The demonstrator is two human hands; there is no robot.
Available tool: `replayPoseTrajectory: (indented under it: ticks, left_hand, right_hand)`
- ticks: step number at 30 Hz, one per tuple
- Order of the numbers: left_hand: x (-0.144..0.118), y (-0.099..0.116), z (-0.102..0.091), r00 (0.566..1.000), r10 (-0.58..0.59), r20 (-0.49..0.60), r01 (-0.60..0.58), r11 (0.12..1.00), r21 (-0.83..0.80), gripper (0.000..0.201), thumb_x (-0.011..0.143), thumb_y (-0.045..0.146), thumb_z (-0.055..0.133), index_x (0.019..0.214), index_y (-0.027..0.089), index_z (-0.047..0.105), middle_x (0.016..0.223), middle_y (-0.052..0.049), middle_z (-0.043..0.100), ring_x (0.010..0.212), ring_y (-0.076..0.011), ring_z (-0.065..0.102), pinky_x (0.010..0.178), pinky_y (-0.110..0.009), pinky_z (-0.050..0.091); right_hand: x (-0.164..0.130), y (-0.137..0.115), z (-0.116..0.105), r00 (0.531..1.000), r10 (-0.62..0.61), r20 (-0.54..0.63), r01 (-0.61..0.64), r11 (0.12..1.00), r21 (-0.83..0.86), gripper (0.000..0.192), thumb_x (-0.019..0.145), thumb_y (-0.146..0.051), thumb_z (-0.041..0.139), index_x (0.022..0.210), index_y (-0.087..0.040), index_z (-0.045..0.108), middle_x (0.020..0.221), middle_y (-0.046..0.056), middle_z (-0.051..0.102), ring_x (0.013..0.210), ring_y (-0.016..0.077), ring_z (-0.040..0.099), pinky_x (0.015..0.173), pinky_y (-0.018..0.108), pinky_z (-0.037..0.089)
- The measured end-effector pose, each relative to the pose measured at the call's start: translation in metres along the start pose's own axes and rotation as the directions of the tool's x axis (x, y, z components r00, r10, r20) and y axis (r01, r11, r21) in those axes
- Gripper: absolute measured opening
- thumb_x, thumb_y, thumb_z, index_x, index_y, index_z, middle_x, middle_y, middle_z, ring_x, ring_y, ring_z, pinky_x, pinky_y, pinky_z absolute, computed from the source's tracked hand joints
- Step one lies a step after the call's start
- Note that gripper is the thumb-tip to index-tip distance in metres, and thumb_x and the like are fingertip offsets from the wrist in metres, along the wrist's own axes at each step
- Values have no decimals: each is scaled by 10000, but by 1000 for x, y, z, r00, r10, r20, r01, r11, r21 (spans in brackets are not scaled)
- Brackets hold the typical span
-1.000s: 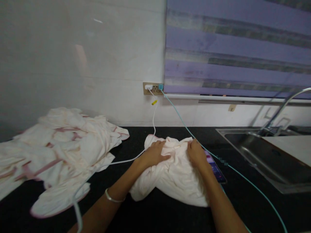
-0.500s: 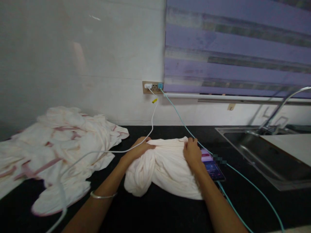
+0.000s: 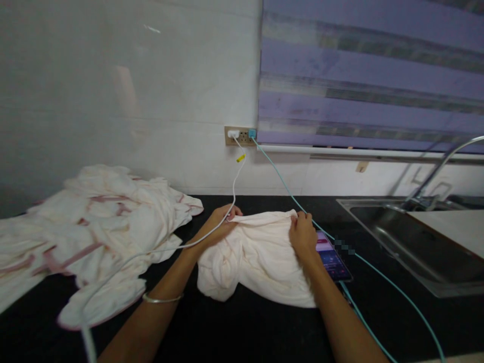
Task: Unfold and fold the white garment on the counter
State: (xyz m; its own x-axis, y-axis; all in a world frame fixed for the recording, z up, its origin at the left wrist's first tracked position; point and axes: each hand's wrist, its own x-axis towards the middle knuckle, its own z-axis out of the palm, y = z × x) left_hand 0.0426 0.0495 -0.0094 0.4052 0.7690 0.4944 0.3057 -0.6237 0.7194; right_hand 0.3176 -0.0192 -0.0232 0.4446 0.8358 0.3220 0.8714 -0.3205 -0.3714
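— Gripping anything, those two hands?

— Yes. The left hand (image 3: 218,224) is closed on the far left corner of a pale cloth (image 3: 257,262), and the right hand (image 3: 302,236) is pinched shut on the far right corner. The top edge of the cloth runs taut between them.

— Where does the cloth lie?

— On the black counter (image 3: 242,333), near the middle, bunched and wrinkled below the held edge. Its lower left part folds into a rounded lump close to the left forearm, which wears a thin bracelet (image 3: 161,299).

— What is around it?

— A phone (image 3: 333,259) with a lit screen lies just to the right, touching or partly under the cloth by the right wrist. A teal cable (image 3: 381,285) runs from the wall socket (image 3: 240,136) past the phone toward the near right edge. A white cable (image 3: 212,234) hangs from the same socket, passes by the left hand and trails off to the near left.

— And further out?

— A heap of white cloths with pink trim (image 3: 94,237) sits on the left of the counter, apart from the held cloth. A steel sink (image 3: 412,242) with a curved tap (image 3: 442,166) is on the right, below a striped window blind (image 3: 370,75).
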Motion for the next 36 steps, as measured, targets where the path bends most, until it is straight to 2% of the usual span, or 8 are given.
replayPoseTrajectory:
  ticks: [2, 8, 12, 16, 20, 27, 30, 36]
  left_hand:
    - [-2, 4, 0, 994, -55, 98, 59, 998, -32, 291, 791, 310, 613, 674, 219, 362, 767, 14, 576, 723, -143, 511, 667, -251, 368]
    - [-1, 21, -14, 970, -210, 122, 197, 975, 105, 269, 745, 418, 718, 861, 186, 649, 742, 11, 598, 674, -151, 511, 603, -240, 337]
    - [-3, 32, -28, 911, -329, 249, 300, 943, 145, 370, 785, 543, 699, 714, 180, 690, 615, 4, 579, 595, -155, 510, 516, -244, 293]
    - [-3, 44, -35, 906, -300, 300, 349, 929, -125, 358, 688, 498, 809, 819, 194, 674, 737, 0, 662, 678, -164, 598, 589, -233, 432]
    - [-2, 49, -38, 948, -273, 164, 311, 907, -284, 428, 624, 455, 859, 882, 192, 643, 809, -14, 684, 730, -165, 617, 653, -239, 477]
    - [0, 35, -37, 942, -255, -218, 278, 957, 82, 468, 811, 589, 668, 605, 186, 548, 541, 37, 455, 549, -114, 403, 505, -229, 267]
    - [1, 34, -35, 921, -246, -301, 267, 963, 31, 536, 885, 615, 536, 557, 205, 428, 507, 42, 355, 526, -109, 338, 499, -239, 242]
    - [-5, 33, -30, 922, -382, 70, 382, 861, -337, 495, 654, 475, 845, 914, 215, 514, 814, 15, 635, 715, -160, 586, 636, -253, 478]
  right_hand:
    - [1, 2, 0, 1000, 13, -17, -13, 1000, 16, 317, 1092, -374, 330, 1229, -193, 551, 1229, 116, 530, 934, 226, 682, 749, 326, 471]
    - [5, 5, -6, 991, 32, -128, -23, 997, 72, 304, 1090, -383, 352, 1206, -192, 558, 1221, 107, 560, 931, 219, 667, 708, 302, 417]
    - [6, 5, -11, 990, 17, -139, -3, 995, 99, 288, 1091, -373, 359, 1158, -189, 570, 1190, 103, 604, 946, 212, 665, 716, 293, 402]
    - [7, 5, -9, 999, 39, -15, -38, 997, 68, 317, 1094, -407, 342, 1159, -199, 573, 1016, 90, 686, 912, 232, 681, 734, 304, 410]
    - [6, 3, -4, 998, 52, 27, -52, 998, 24, 340, 1091, -432, 342, 1166, -205, 584, 989, 105, 710, 931, 250, 694, 769, 318, 434]
    - [4, 0, 2, 999, 40, 24, -40, 999, 32, 359, 1096, -391, 315, 1154, -186, 603, 1106, 123, 691, 1004, 243, 686, 829, 323, 465]
    - [3, -1, 7, 1000, 14, 17, -14, 1000, 22, 402, 1097, -394, 289, 1184, -173, 613, 1172, 143, 654, 1046, 247, 668, 847, 331, 470]
    - [5, 3, 12, 998, -29, -57, 30, 999, 20, 341, 1075, -358, 358, 1198, -171, 615, 1216, 148, 572, 1081, 253, 613, 862, 336, 466]
